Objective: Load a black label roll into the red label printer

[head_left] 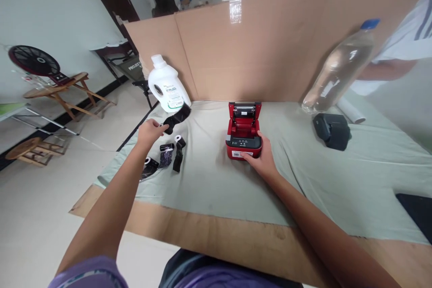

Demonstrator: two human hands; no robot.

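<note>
My left hand (150,131) pinches a black ribbon roll (178,117), its film partly unwound, above the left part of the cloth. Below it lie several more rolls: a black one with a white core (178,153), a dark purple one (166,156) and another black one (150,167). A small red and black label printer (243,131) stands mid-table with its lid raised, showing a roller inside. My right hand (264,155) grips its front right corner, thumb on the front face and fingers along the side.
A white jug (168,84) and a clear bottle with a blue cap (340,69) stand before the cardboard screen (249,54). At right are a black device (331,131), a white tube (351,111), a dark flat object (416,211) and another person's sleeve (408,38).
</note>
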